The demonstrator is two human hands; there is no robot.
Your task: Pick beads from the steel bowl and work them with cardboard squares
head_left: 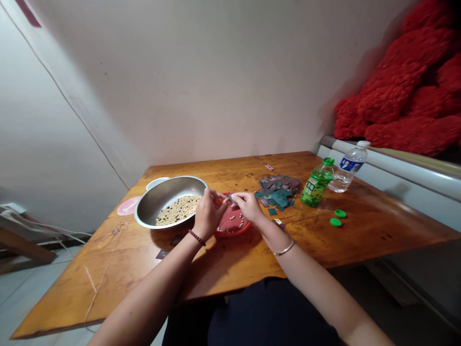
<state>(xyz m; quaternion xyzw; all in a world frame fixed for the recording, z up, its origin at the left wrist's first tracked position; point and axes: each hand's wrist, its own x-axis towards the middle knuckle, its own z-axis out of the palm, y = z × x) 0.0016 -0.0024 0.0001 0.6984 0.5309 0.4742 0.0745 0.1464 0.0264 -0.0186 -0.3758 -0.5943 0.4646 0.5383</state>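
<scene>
- Steel bowl [146, 206], tilted in view, on the wooden bench [230, 271], with pale beans [180, 207] and scattered dark ones inside
- Right hand [245, 203], to the right of the bowl, has thumb and fingers pinching a small dark piece [232, 198]
- Left hand [210, 211], overlapping the bowl's right rim in view, brings thumb and fingertips close to that same piece; I cannot tell whether they grip it
- The small dark piece sits just beyond the bowl's right rim, above a red basket [248, 229]
- The red basket, right of the bowl, has a reddish surface inside with loose pale beans [241, 222] on it
- Farther right of the bowl, a pile of flat dark green and brownish pieces [279, 190]
- Well to the bowl's right, a green bottle [314, 185], with a clear bottle [346, 169] behind it and two green caps [336, 222] in front
- Left of the bowl, a pink disc [127, 206] near its rim and loose string [114, 233] nearer the bench's edge
- Behind the bowl's left side, a white dish [155, 183], partly hidden
</scene>
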